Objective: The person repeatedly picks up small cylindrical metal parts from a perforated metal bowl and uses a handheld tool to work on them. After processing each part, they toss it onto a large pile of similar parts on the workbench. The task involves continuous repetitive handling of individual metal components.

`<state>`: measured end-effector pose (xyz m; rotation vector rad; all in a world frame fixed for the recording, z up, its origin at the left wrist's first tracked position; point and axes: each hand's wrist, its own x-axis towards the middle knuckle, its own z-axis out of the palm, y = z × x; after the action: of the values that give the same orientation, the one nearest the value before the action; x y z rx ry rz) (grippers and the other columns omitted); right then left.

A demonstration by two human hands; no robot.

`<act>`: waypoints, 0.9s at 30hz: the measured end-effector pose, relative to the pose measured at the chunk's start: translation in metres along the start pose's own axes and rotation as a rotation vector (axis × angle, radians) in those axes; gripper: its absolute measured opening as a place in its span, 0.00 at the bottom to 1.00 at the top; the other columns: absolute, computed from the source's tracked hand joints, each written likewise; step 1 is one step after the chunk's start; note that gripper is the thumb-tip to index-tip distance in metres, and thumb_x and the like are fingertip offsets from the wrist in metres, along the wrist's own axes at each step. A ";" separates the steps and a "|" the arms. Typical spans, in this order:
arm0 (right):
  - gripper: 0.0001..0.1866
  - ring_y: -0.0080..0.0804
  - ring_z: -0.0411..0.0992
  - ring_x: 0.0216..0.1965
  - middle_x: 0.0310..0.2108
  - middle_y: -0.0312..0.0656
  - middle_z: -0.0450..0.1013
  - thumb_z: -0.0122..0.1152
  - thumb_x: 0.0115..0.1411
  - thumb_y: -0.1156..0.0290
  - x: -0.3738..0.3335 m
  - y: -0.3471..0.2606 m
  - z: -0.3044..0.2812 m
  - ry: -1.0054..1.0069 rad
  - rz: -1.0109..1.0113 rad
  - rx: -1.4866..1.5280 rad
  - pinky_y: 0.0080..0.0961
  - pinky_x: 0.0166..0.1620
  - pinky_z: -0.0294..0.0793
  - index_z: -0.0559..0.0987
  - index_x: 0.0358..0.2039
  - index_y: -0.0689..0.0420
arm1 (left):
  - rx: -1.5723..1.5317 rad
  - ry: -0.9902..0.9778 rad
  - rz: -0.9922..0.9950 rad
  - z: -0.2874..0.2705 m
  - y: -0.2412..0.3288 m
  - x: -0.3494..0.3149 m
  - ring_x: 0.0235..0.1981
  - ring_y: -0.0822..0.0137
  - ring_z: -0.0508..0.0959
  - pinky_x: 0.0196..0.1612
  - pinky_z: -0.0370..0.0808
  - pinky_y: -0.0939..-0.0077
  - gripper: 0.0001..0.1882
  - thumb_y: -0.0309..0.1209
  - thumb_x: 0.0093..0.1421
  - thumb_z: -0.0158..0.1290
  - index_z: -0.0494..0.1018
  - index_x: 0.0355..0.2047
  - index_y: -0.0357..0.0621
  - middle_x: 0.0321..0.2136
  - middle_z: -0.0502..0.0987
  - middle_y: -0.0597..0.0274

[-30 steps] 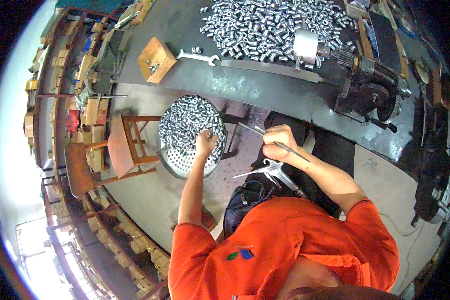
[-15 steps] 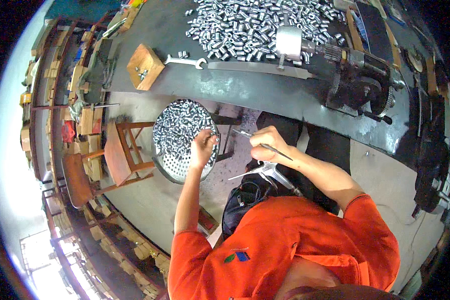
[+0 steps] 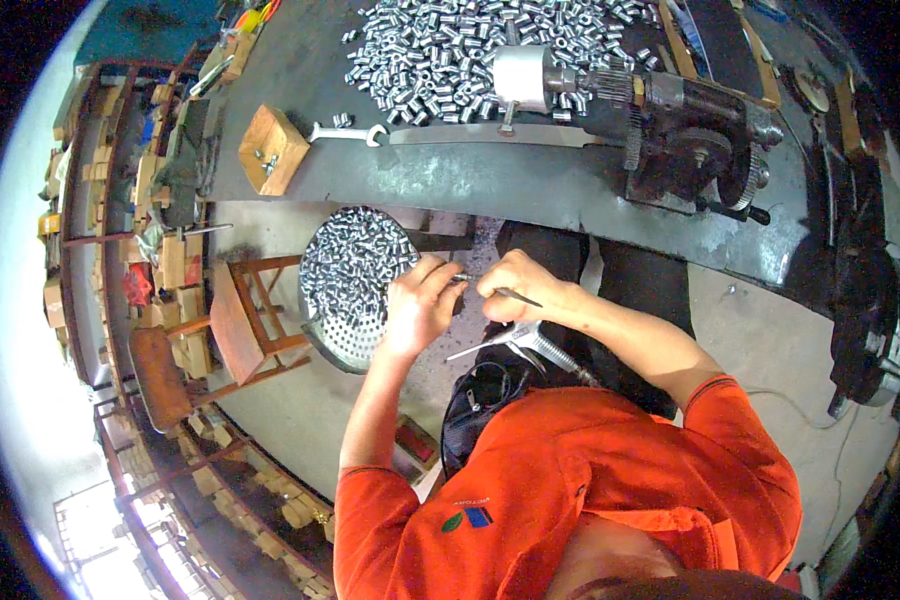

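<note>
My right hand (image 3: 518, 285) is closed around a slender dark rod-shaped tool (image 3: 520, 296), whose rear end sticks out past the wrist side. Its front end meets the fingertips of my left hand (image 3: 425, 300), which pinch a small metal piece (image 3: 460, 277), mostly covered by the fingers; it looks like one of the short metal sleeves. Just below my right hand is a silver air blow gun (image 3: 525, 338) with a long thin nozzle, over my lap. Left of my left hand stands a round perforated metal basket (image 3: 345, 350) full of short shiny metal sleeves (image 3: 355, 262).
On the dark workbench (image 3: 410, 175) lie a large heap of metal sleeves (image 3: 430, 60), an open-ended wrench (image 3: 348, 134) and a wooden box (image 3: 275, 150). A geared machine (image 3: 700, 140) stands at right. A wooden stool (image 3: 238, 320) and shelves (image 3: 110, 200) are at left.
My left hand has moved right from above the basket, up to the tool's tip, with a small piece in its fingers. My right hand has shifted slightly left.
</note>
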<state>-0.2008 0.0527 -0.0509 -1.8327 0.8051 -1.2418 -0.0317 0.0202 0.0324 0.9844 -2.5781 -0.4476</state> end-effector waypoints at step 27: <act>0.09 0.39 0.65 0.12 0.09 0.42 0.62 0.58 0.35 0.68 0.003 -0.009 -0.011 0.138 -0.160 -0.158 0.31 0.17 0.61 0.68 0.10 0.56 | -1.009 -0.120 -0.553 0.012 -0.007 0.010 0.22 0.70 0.75 0.29 0.74 0.78 0.10 0.27 0.57 0.52 0.71 0.35 0.30 0.23 0.75 0.58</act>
<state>-0.2099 0.0517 -0.0393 -1.9859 0.8668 -1.4551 -0.0393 0.0106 0.0206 1.2099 -1.6753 -1.7447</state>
